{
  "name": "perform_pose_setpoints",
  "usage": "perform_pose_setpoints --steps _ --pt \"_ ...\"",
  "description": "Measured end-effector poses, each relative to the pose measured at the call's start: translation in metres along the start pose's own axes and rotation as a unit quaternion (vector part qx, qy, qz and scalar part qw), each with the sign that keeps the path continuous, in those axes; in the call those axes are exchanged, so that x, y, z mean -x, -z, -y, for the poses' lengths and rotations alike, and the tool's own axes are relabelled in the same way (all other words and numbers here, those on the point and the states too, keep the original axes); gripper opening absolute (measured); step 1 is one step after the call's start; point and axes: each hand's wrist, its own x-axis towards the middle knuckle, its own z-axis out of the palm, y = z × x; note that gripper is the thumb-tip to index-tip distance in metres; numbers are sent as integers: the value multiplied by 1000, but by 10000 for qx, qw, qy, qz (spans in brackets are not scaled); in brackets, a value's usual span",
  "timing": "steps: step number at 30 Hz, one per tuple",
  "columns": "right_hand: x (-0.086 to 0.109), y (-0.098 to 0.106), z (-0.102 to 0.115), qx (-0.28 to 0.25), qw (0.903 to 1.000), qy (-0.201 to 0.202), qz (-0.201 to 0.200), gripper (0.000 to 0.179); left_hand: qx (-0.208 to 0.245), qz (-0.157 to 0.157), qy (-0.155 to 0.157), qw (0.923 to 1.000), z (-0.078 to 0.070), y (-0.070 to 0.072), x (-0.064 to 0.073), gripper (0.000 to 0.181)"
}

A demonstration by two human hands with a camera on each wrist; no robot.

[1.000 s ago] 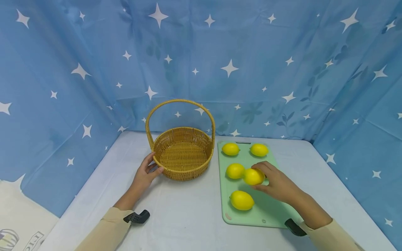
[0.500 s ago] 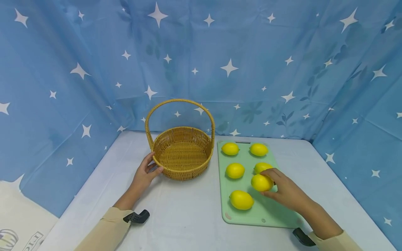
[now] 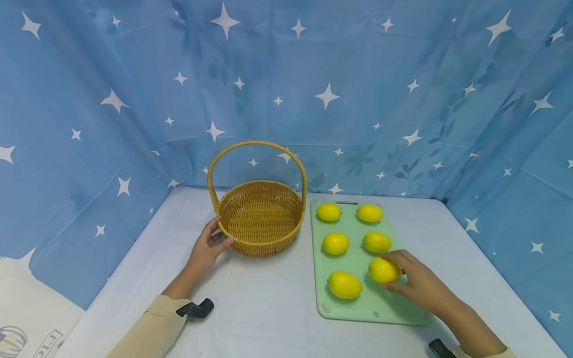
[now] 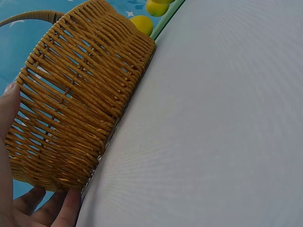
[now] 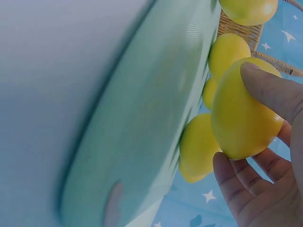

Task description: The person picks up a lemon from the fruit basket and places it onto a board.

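Observation:
My left hand [image 3: 209, 248] holds the left front side of a wicker basket [image 3: 264, 248] with a tall arched handle. In the left wrist view, its thumb and fingers [image 4: 66, 210] lie against the woven wall [image 4: 75, 104]. Between thumb and fingertips, my right hand [image 3: 418, 281] grips a yellow lemon [image 3: 384, 270] close over the right front part of a pale green cutting board [image 3: 358, 311]. Seen from the right wrist, the thumb presses one side of that held lemon [image 5: 244, 113] and the fingers support the other. Beside it lies another lemon [image 3: 344, 285] at the board's front left.
Several more lemons lie on the board in two columns, among them a back left lemon [image 3: 329, 212], a back right lemon [image 3: 369, 213] and a middle right lemon [image 3: 377, 242]. A white table [image 3: 259, 308] carries everything. Behind it hangs a blue star-patterned curtain [image 3: 286, 64].
My right hand has carried the lemon right and toward the front of the board, away from the middle left lemon. The middle right lemon is now uncovered. My left hand and the basket have stayed put.

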Motion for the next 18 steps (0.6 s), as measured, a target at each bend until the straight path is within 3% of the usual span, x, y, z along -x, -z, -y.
perform_pose_setpoints --steps 10,18 --pt "14 3 -4 19 9994 -317 100 60 246 79 63 9996 0 -1 -1 80" --pt "20 6 -2 35 9990 -434 133 61 186 44 0 9998 1 0 -1 80"
